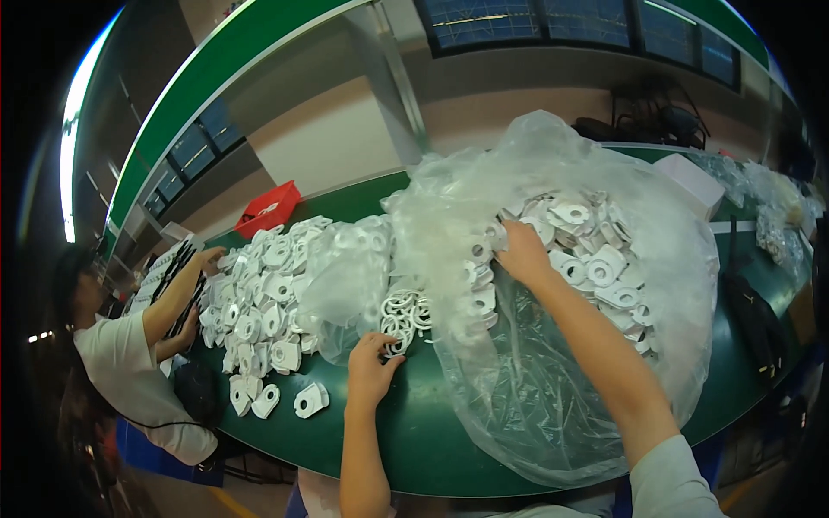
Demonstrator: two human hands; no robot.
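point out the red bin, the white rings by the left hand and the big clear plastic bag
Red bin (pixel 261 224): head view, on its near wall
White rings (pixel 400 316): head view, middle of the pile
Clear plastic bag (pixel 540 388): head view, on its near, lower part

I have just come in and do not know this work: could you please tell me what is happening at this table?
The person's left hand is at the near edge of a small heap of white rings on the green table. The right hand reaches to white parts in a large clear plastic bag. Whether either hand grips anything is unclear. Further left, a co-worker's hand is beside a loose pile of similar parts.
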